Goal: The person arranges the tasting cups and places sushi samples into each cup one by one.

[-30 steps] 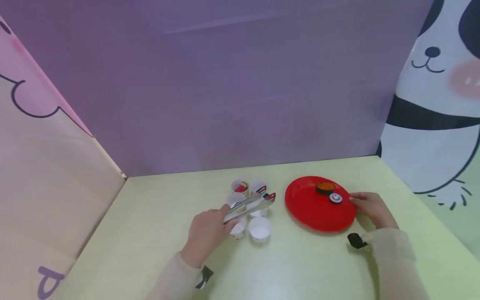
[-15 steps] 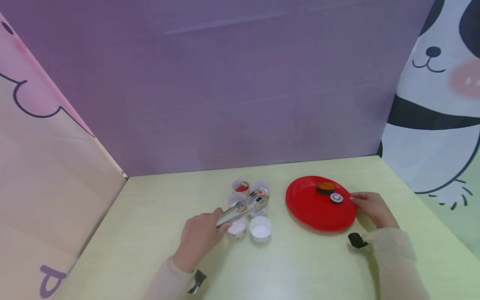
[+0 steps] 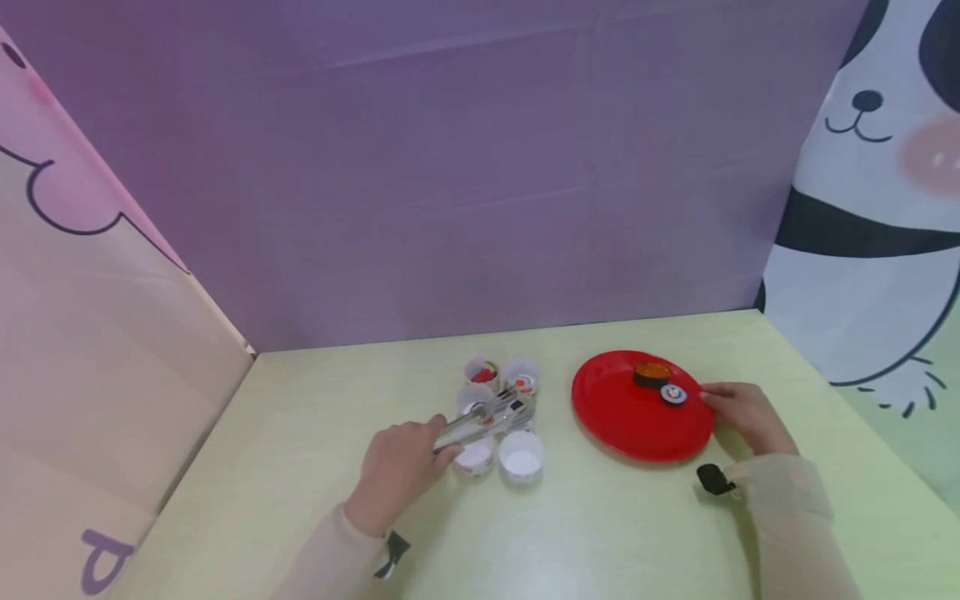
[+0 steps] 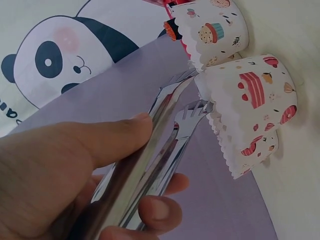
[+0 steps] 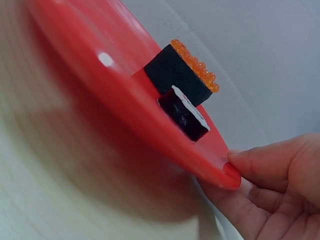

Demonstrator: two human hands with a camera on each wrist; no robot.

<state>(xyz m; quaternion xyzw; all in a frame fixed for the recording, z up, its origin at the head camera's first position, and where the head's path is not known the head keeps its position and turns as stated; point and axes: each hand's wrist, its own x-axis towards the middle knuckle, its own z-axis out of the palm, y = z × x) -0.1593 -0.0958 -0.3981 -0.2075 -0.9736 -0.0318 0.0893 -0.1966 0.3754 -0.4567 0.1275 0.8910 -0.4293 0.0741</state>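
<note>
My left hand [image 3: 397,467] grips a pair of metal tongs [image 3: 476,425], thumb on one side and fingers on the other. The forked tips reach over the middle of a group of patterned paper baking cups [image 4: 250,95]. In the left wrist view those tips stand apart, right at the scalloped cup rims, with nothing visible between them. My right hand [image 3: 746,412] pinches the edge of a red plate [image 3: 622,425] between thumb and fingers. On that plate sit a sushi piece topped with orange roe [image 5: 180,75] and a small round sushi roll [image 5: 184,114], side by side.
Several cups stand in two rows on the pale table [image 3: 315,433]. A back left cup [image 3: 482,373] holds something red, a back right cup [image 3: 522,379] something white and orange. Purple sheeting [image 3: 480,183] rises behind the table; printed panels stand on both sides.
My left hand has drawn the tongs left and slightly toward me, so their tips moved from the cups' right side to over the middle cups. My right hand and the plate have hardly moved.
</note>
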